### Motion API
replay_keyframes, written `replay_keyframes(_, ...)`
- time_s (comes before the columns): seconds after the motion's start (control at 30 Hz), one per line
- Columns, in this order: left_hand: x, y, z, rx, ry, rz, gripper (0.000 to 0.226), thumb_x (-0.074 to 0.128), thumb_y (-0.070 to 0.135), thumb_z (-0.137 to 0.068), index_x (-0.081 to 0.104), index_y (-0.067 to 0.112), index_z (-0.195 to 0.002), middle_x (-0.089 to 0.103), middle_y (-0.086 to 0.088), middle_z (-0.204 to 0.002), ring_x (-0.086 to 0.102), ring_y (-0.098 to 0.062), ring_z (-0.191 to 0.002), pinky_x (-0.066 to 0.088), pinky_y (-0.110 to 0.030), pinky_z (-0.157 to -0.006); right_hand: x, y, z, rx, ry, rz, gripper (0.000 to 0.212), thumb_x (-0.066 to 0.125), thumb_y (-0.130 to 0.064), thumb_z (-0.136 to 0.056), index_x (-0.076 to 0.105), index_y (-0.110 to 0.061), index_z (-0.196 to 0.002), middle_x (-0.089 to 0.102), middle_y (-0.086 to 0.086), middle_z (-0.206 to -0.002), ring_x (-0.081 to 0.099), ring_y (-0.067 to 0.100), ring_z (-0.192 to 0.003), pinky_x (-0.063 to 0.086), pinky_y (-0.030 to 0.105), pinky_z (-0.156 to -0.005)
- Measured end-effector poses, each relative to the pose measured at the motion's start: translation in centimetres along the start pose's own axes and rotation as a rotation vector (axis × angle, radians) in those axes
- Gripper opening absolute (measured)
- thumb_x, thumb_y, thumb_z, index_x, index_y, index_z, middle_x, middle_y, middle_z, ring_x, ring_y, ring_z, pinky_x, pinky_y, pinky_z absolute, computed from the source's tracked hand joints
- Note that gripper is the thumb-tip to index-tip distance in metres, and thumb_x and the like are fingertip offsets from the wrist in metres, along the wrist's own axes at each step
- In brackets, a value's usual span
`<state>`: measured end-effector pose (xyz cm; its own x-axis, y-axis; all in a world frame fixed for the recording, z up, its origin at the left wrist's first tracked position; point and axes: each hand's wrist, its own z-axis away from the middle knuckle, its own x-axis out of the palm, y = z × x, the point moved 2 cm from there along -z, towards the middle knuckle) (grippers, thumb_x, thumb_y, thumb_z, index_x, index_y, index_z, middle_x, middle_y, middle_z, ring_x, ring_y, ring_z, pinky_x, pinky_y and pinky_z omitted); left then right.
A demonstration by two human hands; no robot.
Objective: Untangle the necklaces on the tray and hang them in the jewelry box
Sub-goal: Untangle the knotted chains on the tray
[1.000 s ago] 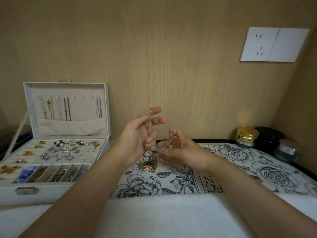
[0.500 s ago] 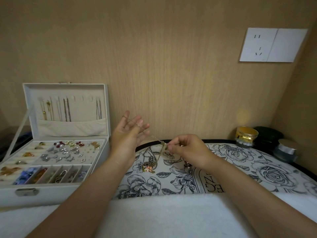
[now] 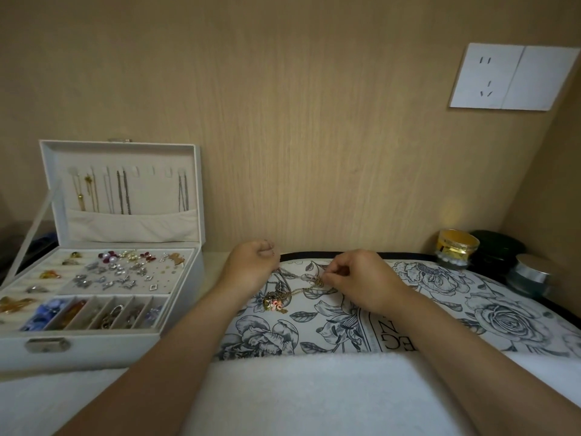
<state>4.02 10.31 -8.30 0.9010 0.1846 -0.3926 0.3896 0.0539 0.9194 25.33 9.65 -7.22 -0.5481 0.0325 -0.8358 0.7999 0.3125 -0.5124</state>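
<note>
Closest is a white cloth (image 3: 298, 388). Past it lies the flower tray (image 3: 440, 325). The necklaces (image 3: 295, 292) sit on it in a small knot, with a colourful pendant (image 3: 274, 303) at the near end. The right hand (image 3: 361, 278) pinches the necklaces at the far end of the knot, fingers tight together. The left hand (image 3: 251, 262) is just beside the knot with its fingers curled in. I cannot tell if they hold anything. The necklaces look light, thin and floppy. I think they could snap or knot up more if pulled hard. It seems best to take one close to the knot and tug softly. To the left, the jewelry box (image 3: 94, 350) stands open. Jars (image 3: 457, 247) stand far back.
</note>
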Motion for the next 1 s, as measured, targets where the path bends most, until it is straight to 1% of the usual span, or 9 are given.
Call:
replay_keyframes(0.13,-0.5,0.2,-0.3,0.091,0.125,-0.258,0.032,0.056,0.012,-0.093,0.068,0.012,-0.122,0.068,-0.003,-0.123,0.063,-0.018,-0.110,0.043,-0.019,-0.089,0.2,0.3,-0.1,0.036,0.008,-0.087,0.016,0.069,-0.037,-0.091,0.075,-0.028,-0.078,0.070,-0.015,-0.075,0.066,0.002,-0.073,0.058,0.036,-0.077)
replay_keyframes(0.23,-0.6,0.5,0.0,0.177,0.161,-0.427,0.034,0.054,0.012,-0.096,0.064,0.010,-0.128,0.064,-0.006,-0.128,0.060,-0.018,-0.112,0.039,-0.019,-0.085,0.4,0.4,-0.2,0.050,0.007,-0.090,0.018,0.068,-0.037,-0.091,0.074,-0.029,-0.076,0.069,-0.015,-0.074,0.066,0.003,-0.072,0.058,0.036,-0.077)
replay_keyframes(0.33,-0.3,1.6,0.9,0.384,0.185,-0.534,0.022,0.060,0.018,-0.094,0.069,0.017,-0.114,0.064,-0.001,-0.114,0.058,-0.016,-0.104,0.045,-0.024,-0.082,0.4,0.6,-0.2,0.077,0.030,-0.141,0.019,0.069,-0.037,-0.091,0.074,-0.028,-0.075,0.069,-0.015,-0.071,0.064,0.002,-0.068,0.057,0.032,-0.072)
replay_keyframes(0.47,1.6,2.7,2.6,0.522,-0.044,-0.594,0.017,0.072,0.047,-0.083,0.068,0.030,-0.082,0.061,0.014,-0.087,0.058,-0.004,-0.081,0.051,-0.028,-0.069,0.4,0.5,-0.4,0.114,0.033,-0.245,0.017,0.073,-0.032,-0.088,0.076,-0.025,-0.073,0.070,-0.012,-0.066,0.062,0.000,-0.064,0.052,0.025,-0.068)
replay_keyframes(0.57,2.5,2.1,2.8,0.538,-0.159,-0.685,0.020,0.075,0.051,-0.079,0.073,0.032,-0.083,0.062,0.016,-0.084,0.059,-0.001,-0.079,0.051,-0.025,-0.070,-0.1,0.2,-0.4,0.171,0.047,-0.444,0.012,0.075,-0.023,-0.085,0.079,-0.021,-0.074,0.073,-0.009,-0.071,0.065,0.004,-0.070,0.051,0.021,-0.069)
replay_keyframes(0.67,2.4,1.4,2.5,0.587,-0.151,-0.687,0.009,0.071,0.035,-0.088,0.075,0.028,-0.092,0.058,0.017,-0.084,0.058,-0.002,-0.080,0.041,-0.020,-0.067,-0.5,-0.1,-0.2,0.251,0.041,-0.609,0.009,0.078,-0.018,-0.082,0.080,-0.010,-0.079,0.067,0.000,-0.066,0.057,0.006,-0.057,0.044,0.014,-0.053)
replay_keyframes(0.77,2.5,1.0,2.6,0.491,-0.205,-0.451,0.007,0.066,0.023,-0.092,0.070,0.025,-0.087,0.062,0.013,-0.081,0.059,-0.006,-0.078,0.044,-0.022,-0.069,-0.9,-0.2,-0.1,0.317,0.003,-0.680,0.020,0.074,-0.017,-0.083,0.072,0.001,-0.074,0.055,0.005,-0.060,0.038,0.009,-0.040,0.030,0.018,-0.039)
replay_keyframes(0.87,2.2,1.1,2.9,0.301,-0.243,-0.045,0.015,0.058,0.013,-0.096,0.063,0.020,-0.083,0.071,0.003,-0.079,0.067,-0.019,-0.081,0.053,-0.031,-0.076,-1.1,-0.1,0.0,0.352,-0.128,-0.743,0.025,0.065,-0.020,-0.089,0.060,-0.010,-0.067,0.050,0.001,-0.057,0.026,0.012,-0.042,0.018,0.024,-0.046)
replay_keyframes(1.0,2.0,1.9,3.2,0.174,-0.318,0.320,0.024,0.043,-0.004,-0.098,0.051,0.009,-0.079,0.047,-0.002,-0.057,0.044,-0.015,-0.050,0.041,-0.025,-0.054,-0.8,-0.4,0.1,0.342,-0.329,-0.964,0.013,0.061,-0.020,-0.092,0.059,-0.013,-0.082,0.060,0.001,-0.075,0.028,0.012,-0.049,0.020,0.025,-0.046)
